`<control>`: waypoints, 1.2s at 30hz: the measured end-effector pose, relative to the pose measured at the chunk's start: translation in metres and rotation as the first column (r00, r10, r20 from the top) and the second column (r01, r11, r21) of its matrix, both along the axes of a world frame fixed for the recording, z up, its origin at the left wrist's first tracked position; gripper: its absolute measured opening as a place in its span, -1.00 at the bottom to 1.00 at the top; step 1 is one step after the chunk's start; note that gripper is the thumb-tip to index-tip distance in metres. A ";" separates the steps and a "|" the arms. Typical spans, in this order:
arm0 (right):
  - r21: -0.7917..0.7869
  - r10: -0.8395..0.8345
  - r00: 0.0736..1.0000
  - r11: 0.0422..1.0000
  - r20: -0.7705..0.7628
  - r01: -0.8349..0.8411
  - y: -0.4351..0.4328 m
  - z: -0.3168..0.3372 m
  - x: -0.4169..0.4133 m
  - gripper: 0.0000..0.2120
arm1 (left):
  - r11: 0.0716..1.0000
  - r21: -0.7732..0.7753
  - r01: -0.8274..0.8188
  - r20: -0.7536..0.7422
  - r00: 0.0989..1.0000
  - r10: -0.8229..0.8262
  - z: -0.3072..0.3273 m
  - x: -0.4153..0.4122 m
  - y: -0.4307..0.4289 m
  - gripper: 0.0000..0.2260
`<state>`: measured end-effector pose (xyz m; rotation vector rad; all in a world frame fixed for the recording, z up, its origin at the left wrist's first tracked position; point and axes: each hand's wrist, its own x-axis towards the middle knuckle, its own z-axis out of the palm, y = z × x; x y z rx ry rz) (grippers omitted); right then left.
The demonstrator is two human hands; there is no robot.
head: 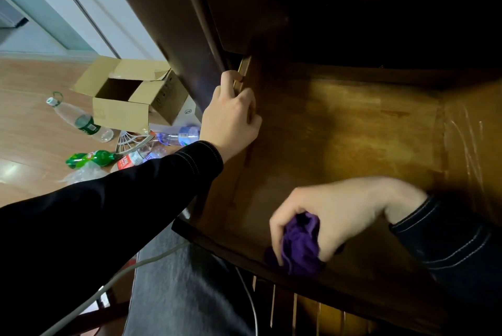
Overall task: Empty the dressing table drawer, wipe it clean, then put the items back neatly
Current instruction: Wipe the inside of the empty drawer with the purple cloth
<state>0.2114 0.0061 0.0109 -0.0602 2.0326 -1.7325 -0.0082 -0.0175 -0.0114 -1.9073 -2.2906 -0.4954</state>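
Observation:
The wooden drawer (353, 129) stands pulled out, its brown bottom bare. My left hand (231, 115) grips the drawer's left side wall, fingers curled over its top edge. My right hand (334, 210) holds a bunched purple cloth (298, 248) pressed against the drawer bottom near the front wall. Both arms wear black sleeves with white stitching. The drawer's back part is dark under the dressing table's top.
On the wooden floor at left lie an open cardboard box (127, 96), a clear plastic bottle (78, 118), a green bottle (89, 159) and other bottles. A white cable (114, 278) runs across my grey-trousered lap. Clear tape shines on the drawer's right wall (467, 140).

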 end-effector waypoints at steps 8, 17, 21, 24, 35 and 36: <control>0.026 -0.213 0.972 0.976 -0.096 0.216 -0.026 0.000 -0.019 -0.56 | 1.000 -0.002 0.001 0.016 1.000 -0.001 0.000 0.002 0.000 -0.91; 0.184 -0.267 0.957 0.941 -0.118 0.285 -0.038 -0.010 -0.017 -0.57 | 1.000 -0.003 -0.005 -0.003 1.000 0.005 0.002 0.003 0.000 -0.91; 0.205 -0.231 0.970 0.948 -0.075 0.242 -0.032 -0.002 -0.010 -0.57 | 0.999 -0.044 -0.014 -0.034 0.999 0.013 0.005 0.007 -0.002 -0.86; 0.185 -0.110 0.993 0.978 0.045 0.099 -0.011 0.005 0.015 -0.55 | 0.995 -0.100 0.015 -0.250 0.967 -0.039 0.009 0.013 -0.005 -0.70; 0.231 -0.539 0.839 0.829 0.081 0.510 0.021 -0.017 0.080 -0.56 | 0.576 -0.719 0.389 0.006 0.833 -0.554 -0.036 0.058 0.009 -0.08; 0.231 -0.524 0.846 0.840 0.104 0.491 0.019 -0.020 0.079 -0.57 | 0.563 -0.738 0.372 0.001 0.835 -0.550 -0.042 0.059 0.008 -0.03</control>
